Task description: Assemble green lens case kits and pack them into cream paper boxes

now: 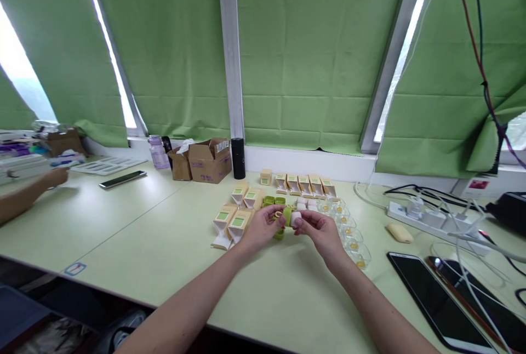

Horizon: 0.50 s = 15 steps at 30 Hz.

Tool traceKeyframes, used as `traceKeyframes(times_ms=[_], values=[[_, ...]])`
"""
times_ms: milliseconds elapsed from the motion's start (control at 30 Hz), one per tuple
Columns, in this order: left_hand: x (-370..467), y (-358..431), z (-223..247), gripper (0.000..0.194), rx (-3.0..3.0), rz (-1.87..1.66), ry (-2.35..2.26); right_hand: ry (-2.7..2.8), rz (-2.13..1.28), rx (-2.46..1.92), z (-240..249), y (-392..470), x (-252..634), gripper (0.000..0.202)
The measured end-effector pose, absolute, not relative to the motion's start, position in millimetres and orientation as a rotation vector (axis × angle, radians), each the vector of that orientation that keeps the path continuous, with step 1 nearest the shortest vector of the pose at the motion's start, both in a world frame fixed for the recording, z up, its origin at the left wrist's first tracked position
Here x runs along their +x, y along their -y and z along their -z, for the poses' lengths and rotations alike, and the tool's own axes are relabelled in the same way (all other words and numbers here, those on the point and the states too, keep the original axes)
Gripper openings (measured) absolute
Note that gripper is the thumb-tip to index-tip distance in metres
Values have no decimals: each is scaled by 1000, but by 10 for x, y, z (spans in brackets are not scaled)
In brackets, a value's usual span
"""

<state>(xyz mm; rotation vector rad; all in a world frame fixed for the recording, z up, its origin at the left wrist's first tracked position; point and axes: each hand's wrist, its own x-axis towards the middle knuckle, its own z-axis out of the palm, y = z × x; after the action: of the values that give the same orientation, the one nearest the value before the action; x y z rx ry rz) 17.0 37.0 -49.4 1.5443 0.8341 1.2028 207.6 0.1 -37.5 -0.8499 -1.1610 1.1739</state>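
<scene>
My left hand [263, 229] pinches a small green holder [287, 216] that seems to have a tan ring [278, 214] at its side. Between the fingers of my right hand [324, 232] is a small white block [295, 218], touching the green holder or partly inside it; I cannot tell which. Behind my hands stand more green holders [280, 200] and white blocks [302, 200]. Open cream boxes with green labels [238, 222] lie beside my left hand. To the right of my right hand runs a row of clear cups with yellow centres [352, 245].
More cream boxes [304, 184] line the back, near a black bottle [238, 158] and cardboard boxes [209, 161]. At right lie a power strip [435, 225], loose cables, and tablets [435, 299]. Another person's arm [33, 192] reaches in at far left, near a phone [122, 179].
</scene>
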Motion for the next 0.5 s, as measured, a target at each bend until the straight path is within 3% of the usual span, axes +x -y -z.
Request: traceKeyframes(times_ms=[500], values=[[230,-272,448,62,1531,-1189,-905,1126,-1204,-868,428,14,2036,61]])
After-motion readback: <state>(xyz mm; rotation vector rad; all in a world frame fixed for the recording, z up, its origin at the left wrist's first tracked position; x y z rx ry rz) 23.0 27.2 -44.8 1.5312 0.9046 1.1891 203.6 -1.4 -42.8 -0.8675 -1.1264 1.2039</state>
